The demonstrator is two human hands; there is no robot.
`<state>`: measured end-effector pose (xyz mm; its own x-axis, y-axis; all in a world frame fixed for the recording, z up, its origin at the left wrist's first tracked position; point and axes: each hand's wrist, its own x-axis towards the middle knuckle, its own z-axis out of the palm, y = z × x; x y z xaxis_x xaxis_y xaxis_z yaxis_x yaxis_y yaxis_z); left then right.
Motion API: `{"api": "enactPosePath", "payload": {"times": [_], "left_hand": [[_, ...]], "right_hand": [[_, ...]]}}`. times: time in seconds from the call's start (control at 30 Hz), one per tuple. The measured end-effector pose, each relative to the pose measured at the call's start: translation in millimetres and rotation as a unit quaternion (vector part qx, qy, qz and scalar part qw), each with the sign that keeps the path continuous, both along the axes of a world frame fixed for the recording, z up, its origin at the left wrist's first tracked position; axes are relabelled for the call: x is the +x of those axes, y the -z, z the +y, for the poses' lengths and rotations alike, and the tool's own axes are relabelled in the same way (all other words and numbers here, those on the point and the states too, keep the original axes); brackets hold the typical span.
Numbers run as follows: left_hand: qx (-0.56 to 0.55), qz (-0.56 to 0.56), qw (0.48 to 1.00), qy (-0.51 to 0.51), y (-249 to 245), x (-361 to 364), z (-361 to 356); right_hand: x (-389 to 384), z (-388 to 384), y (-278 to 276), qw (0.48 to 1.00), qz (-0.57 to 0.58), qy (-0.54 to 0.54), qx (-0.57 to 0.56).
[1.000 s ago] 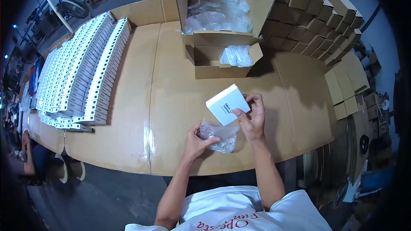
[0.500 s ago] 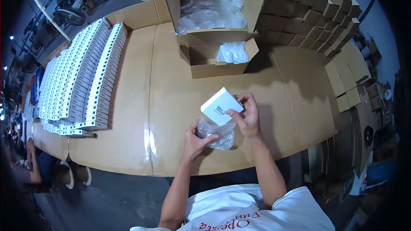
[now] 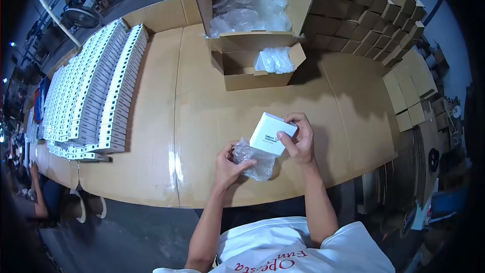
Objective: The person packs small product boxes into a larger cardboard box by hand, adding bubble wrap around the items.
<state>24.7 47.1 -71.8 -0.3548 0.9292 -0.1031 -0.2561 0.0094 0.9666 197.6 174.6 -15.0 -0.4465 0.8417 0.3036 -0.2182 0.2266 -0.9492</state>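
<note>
A small white box (image 3: 269,135) with dark printing is tilted in my right hand (image 3: 300,140), thumb on its printed face and fingers behind its right edge. My left hand (image 3: 231,166) grips a clear bubble-wrap bag (image 3: 258,163), thumb across its front. The bag's upper part lies right at the box's lower left edge, overlapping it in this view. Beyond my hands stands an open cardboard box (image 3: 255,82) with white wrapped items (image 3: 274,60) at its right end.
Long stacked rows of white boxes (image 3: 91,91) stand on the left of the cardboard-covered table (image 3: 151,172). A large carton (image 3: 298,5) of clear bubble-wrap bags (image 3: 250,7) is at the back. Brown boxes (image 3: 364,20) are piled at the right. A person's arm (image 3: 38,192) shows at far left.
My right hand has moved the white box slightly right and down and turned it more upright. My left hand still holds the bag, nearly in place.
</note>
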Motion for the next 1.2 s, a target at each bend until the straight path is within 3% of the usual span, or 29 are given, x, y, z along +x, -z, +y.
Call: {"api": "enactPosePath", "payload": {"times": [0.3, 0.4, 0.53, 0.77, 0.8, 0.9, 0.93, 1.03, 1.07, 1.2], "left_hand": [[-0.012, 0.01, 1.0, 0.01, -4.8, -0.4, -1.2], [-0.013, 0.023, 0.999, 0.018, -2.3, -0.6, -0.3], [-0.009, 0.035, 0.999, 0.011, 0.2, -1.3, -0.4], [-0.047, -0.04, 0.998, -0.013, 11.1, -5.6, 0.4], [-0.046, 0.006, 0.999, -0.005, 10.2, -5.7, 1.2], [-0.041, 0.01, 0.999, -0.01, 3.5, -3.3, 2.3], [-0.075, -0.018, 0.997, -0.011, 8.1, -5.0, 1.9], [-0.012, -0.073, 0.995, -0.06, 8.0, -4.2, 4.6], [-0.011, -0.093, 0.994, -0.063, 7.3, -5.1, 5.0], [-0.012, -0.162, 0.985, -0.066, 5.5, -7.3, 4.9]], "right_hand": [[-3.4, 6.4, -4.3, 0.994, -0.078, -0.003, 0.073], [-6.9, 3.0, -5.6, 0.995, -0.09, -0.049, -0.01], [-24.0, -2.1, 15.2, 0.997, -0.043, -0.027, -0.06], [-21.0, -1.4, 21.5, 0.993, -0.073, -0.016, -0.092], [-21.5, -1.4, 22.7, 0.993, -0.069, -0.014, -0.094], [-19.3, 2.3, 29.2, 0.991, -0.099, -0.023, -0.092], [-16.7, 2.7, 30.6, 0.988, -0.117, -0.029, -0.091], [-5.7, 0.3, 18.5, 0.993, -0.062, -0.098, -0.031], [2.3, -2.6, 12.2, 0.983, -0.087, -0.137, -0.084], [2.8, -16.1, 5.4, 0.979, -0.115, -0.136, -0.1]]}}
